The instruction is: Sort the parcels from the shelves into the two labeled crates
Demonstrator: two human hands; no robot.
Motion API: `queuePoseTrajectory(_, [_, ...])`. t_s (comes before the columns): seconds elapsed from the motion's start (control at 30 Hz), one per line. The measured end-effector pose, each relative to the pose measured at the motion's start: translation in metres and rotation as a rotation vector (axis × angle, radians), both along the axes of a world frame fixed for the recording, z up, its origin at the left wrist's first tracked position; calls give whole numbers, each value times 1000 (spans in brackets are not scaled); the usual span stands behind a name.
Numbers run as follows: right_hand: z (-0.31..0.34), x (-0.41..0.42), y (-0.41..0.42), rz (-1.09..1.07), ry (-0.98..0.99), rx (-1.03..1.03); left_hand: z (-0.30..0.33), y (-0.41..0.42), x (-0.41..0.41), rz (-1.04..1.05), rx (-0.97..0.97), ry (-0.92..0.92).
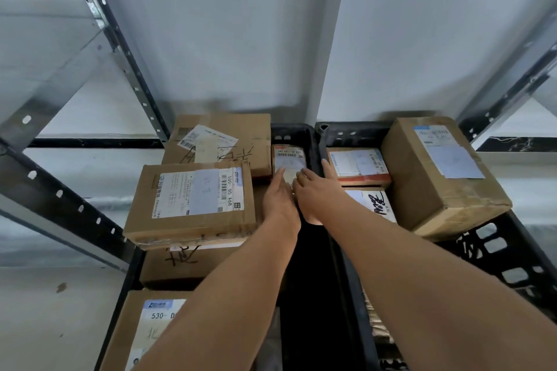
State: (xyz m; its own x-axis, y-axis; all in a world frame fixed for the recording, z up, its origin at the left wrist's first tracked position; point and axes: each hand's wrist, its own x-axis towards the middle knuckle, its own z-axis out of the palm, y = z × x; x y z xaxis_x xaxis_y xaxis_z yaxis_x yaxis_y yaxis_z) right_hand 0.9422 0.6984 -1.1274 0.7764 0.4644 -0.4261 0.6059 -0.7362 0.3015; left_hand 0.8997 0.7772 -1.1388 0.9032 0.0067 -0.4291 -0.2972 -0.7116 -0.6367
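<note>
Two black crates stand side by side below me, the left crate and the right crate. At the far end of the left crate lies a small parcel with a white label. My left hand lies with straight fingers against the parcel's left side. My right hand rests on its near edge with the fingers curled over it and the thumb spread toward the wall between the crates. A flat brown parcel with a "530-D5" label sits on top of other boxes in the left crate.
More cardboard parcels fill the left crate, one at the back and one near me. The right crate holds a big box, a flat red-edged parcel and a marked one. Grey metal shelf uprights flank both sides.
</note>
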Motion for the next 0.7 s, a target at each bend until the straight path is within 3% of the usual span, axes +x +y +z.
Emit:
queuePoseTrajectory(0.37, [-28, 6, 9, 122, -124, -95, -23, 2, 15, -16, -37, 49])
queuePoseTrajectory(0.7, [-24, 5, 5, 70, -146, 78, -15, 3, 16, 0, -72, -12])
